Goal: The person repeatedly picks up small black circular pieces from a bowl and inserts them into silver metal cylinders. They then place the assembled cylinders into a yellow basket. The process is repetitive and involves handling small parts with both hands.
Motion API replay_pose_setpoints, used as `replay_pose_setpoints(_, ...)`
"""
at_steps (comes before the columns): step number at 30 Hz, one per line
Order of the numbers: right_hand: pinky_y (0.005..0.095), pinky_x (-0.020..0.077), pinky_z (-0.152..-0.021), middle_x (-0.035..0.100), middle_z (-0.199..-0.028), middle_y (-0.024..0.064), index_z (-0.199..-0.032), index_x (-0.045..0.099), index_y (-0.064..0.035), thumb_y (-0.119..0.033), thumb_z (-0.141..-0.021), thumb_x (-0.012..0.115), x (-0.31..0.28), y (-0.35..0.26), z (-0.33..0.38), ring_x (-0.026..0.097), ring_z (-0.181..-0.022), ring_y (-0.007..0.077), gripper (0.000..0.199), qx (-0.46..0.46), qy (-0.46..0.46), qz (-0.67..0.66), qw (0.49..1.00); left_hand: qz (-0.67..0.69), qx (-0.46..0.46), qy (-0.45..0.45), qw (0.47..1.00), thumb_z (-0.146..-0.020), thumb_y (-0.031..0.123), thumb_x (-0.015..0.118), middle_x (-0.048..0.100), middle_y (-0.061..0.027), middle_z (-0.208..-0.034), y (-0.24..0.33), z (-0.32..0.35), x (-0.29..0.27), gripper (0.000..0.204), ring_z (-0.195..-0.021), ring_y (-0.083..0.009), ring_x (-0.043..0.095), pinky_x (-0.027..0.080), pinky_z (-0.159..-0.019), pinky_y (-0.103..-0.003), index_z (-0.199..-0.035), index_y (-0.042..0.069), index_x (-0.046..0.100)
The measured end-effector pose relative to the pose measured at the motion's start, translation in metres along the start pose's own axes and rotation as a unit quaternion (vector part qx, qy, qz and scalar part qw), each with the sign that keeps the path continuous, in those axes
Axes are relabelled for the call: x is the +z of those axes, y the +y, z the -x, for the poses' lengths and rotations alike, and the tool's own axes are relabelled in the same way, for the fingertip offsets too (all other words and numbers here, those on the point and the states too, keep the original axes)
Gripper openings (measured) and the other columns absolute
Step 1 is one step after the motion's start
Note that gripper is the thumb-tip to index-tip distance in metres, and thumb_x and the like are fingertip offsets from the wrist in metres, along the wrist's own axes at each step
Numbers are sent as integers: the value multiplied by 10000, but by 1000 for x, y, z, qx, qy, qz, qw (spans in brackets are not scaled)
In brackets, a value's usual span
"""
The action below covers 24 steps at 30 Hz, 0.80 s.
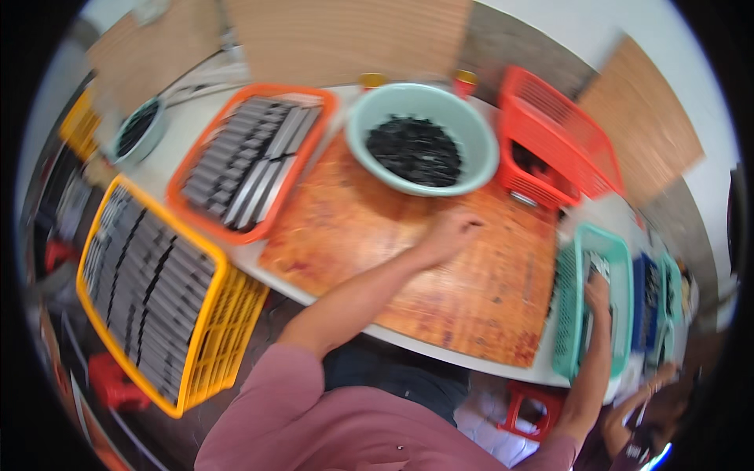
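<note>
My left hand [449, 237] is over the wooden board [487, 290], just below a pale green bowl [365, 173]. Its fingers are closed, and a small dark piece [473, 226] shows at the fingertips. Many small black parts [412, 149] lie heaped in the bowl. At the right, my right hand [597, 293] reaches down into a green plastic basket [620, 259], touching or close to the light-coloured pieces [601, 265] inside. The fingers of that hand are mostly hidden and blurred.
An orange basket [330, 106] and a tilted yellow crate [216, 345], both filled with grey bars, stand at the left. Red baskets [565, 125] sit back right. Blue [646, 302] and green bins line the far right. Another person [652, 416] is at the lower right.
</note>
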State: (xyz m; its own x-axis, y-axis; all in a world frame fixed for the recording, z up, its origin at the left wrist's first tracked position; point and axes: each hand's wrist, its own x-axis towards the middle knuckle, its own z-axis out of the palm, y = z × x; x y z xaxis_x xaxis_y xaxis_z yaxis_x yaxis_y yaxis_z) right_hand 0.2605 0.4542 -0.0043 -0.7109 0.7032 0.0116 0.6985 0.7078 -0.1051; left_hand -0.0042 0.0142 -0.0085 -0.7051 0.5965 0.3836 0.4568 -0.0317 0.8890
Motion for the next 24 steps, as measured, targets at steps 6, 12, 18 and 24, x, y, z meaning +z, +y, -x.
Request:
replay_pose_setpoints(6,502,517,-873,695,-1004,315,-1089,639,46,-164,-747,665,-68,-5,18,677,-990,469,402,9,95,-32,995,12,18,6,1000,-932,157,635,695,-168,-983,-1,1,2,225,-917,-301,678,527,-816,-381,-1026,-24,727)
replay_pose_setpoints(12,315,470,-618,656,-848,107,-1319,531,-15,-59,-918,609,-150,-120,85,584,-685,148,410,-51,135,-266,953,61,-27,-29,997,-974,173,613,699,-134,-1045,15,3,-5,270,-917,-236,668,530,-825,-359,-1140,-22,698)
replay_pose_setpoints(18,245,468,-669,653,-926,63,-1268,527,-21,-2,-929,609,-95,-291,141,591,-786,105,349,-122,8,-509,852,377,-199,-115,897,-1026,235,615,685,-48,-1115,47,6,-16,426,-975,-132,627,527,-880,-305,-1392,27,554)
replay_pose_setpoints(24,274,493,-803,647,-1010,79,-1228,487,-23,27,-941,613,-2,-344,126,620,-923,134,318,-137,-103,-604,779,409,-150,-94,895,-1035,207,603,700,-56,-1151,7,5,-3,250,-1125,-113,630,509,-953,-293,-1215,34,588)
